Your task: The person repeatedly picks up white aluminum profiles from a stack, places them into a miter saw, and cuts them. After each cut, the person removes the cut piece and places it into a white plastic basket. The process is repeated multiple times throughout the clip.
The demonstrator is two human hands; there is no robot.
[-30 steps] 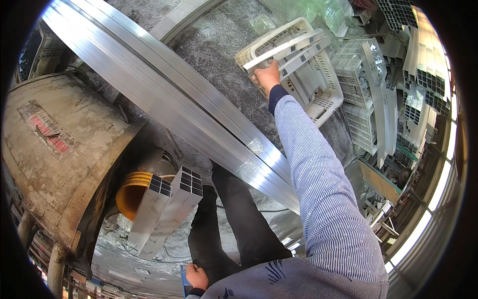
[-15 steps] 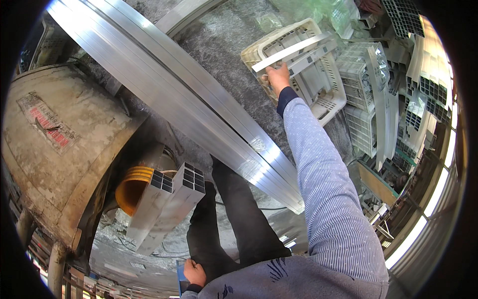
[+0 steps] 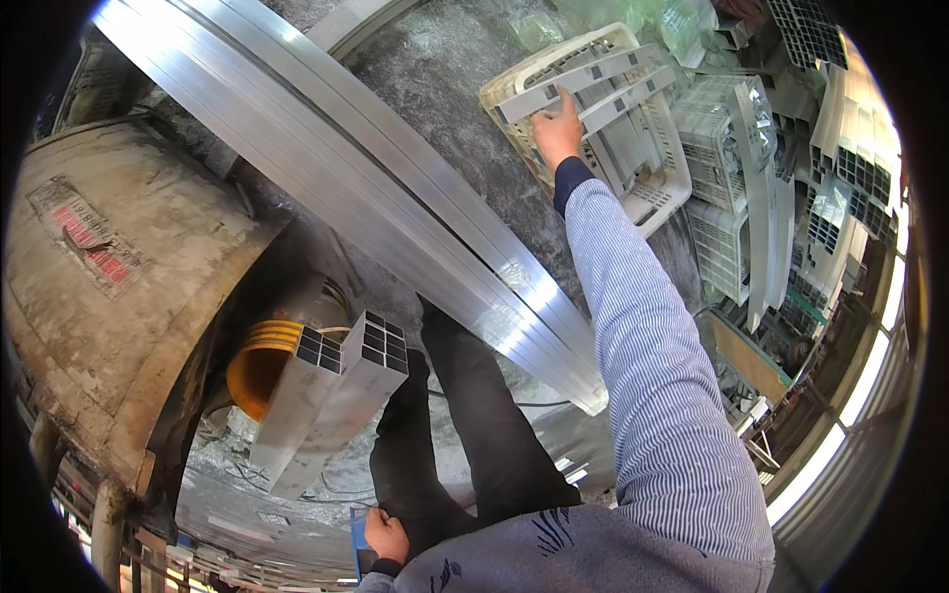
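Observation:
My right hand (image 3: 558,130) reaches out over a white plastic crate (image 3: 506,84). Its thumb and index finger lie across a notched aluminium bar (image 3: 594,75) near the bar's left end. Beside this bar, a second notched aluminium bar (image 3: 623,100) lies across the crate, with more metal pieces beneath. Low in the view, my left hand (image 3: 387,535) rests curled by my thigh, next to a blue edge (image 3: 359,542). Whether anything is in its fingers is hidden.
Long shiny aluminium profiles (image 3: 386,212) run diagonally before me. A rusty, stained metal housing (image 3: 129,257) stands left, near an orange ribbed hose (image 3: 259,368) and upright bundled square tubes (image 3: 346,400). Stacked white crates (image 3: 714,178) and more tubes (image 3: 860,178) fill the right.
The bar under my right hand has turned and shifted slightly away, so its notched face now shows. My right hand has moved slightly with it. My left hand stays put.

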